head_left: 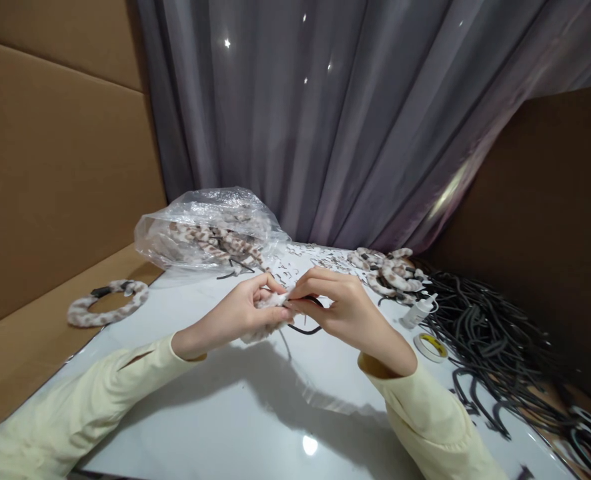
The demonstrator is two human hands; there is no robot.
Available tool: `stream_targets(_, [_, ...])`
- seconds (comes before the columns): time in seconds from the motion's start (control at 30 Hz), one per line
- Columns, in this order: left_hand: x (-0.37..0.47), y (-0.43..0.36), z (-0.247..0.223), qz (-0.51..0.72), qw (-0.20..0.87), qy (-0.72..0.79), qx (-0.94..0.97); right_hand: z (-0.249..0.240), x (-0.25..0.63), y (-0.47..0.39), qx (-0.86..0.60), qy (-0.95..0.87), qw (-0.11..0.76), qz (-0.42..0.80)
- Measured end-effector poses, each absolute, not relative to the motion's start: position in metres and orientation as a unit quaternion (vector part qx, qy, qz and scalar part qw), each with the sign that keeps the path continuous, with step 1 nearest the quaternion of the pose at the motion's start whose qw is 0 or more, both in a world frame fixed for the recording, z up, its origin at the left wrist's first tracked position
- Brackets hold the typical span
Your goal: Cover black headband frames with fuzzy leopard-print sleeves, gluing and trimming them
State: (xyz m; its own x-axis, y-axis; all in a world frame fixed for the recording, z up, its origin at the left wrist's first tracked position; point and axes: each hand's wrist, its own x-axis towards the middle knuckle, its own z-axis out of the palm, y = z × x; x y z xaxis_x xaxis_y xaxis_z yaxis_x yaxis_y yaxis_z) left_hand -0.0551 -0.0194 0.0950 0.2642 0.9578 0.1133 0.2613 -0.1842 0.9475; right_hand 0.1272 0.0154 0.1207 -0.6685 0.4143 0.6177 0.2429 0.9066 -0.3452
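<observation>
Above the middle of the white table my left hand [245, 303] is closed around a fluffy white-and-brown fabric tube [269, 304], part of which hangs below the fingers. My right hand [333, 303] meets it at the tube's end, thumb and fingers pinched together. A black cord [308, 331] loops out beneath the right fingers and seems to run to the tube's end. Where exactly cord and fabric join is hidden by the fingertips.
A clear plastic bag [210, 230] of furry pieces stands behind. A finished-looking furry ring [108, 304] lies left. At right are more furry rings [393, 275], a white glue bottle [418, 311], a tape roll [430, 347] and piled black cords [485, 333]. Cardboard walls flank the table [235, 427].
</observation>
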Motion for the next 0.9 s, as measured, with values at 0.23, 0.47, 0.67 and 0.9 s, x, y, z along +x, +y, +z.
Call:
stream_targets(0.23, [-0.0545,-0.0181,0.0926,0.391,0.401,0.476,0.678,0.1192,0.1255,0.0165,-0.177,-0.908,0.364,0.109])
stream_targets(0.47, [-0.0527,-0.0201,0.0964,0.394,0.427,0.476,0.661,0.1197,0.126,0.016,-0.189,-0.907,0.357,0.115])
stream_targets(0.67, [-0.0511,-0.0205,0.0999,0.407,0.441,0.47,0.647,0.1212,0.1271,0.0167,-0.198,-0.912,0.335,0.13])
stream_targets(0.9, [-0.0535,-0.0205,0.0991,0.403,0.423,0.465,0.666,0.1229,0.1262,0.0132,-0.207,-0.906,0.346,0.125])
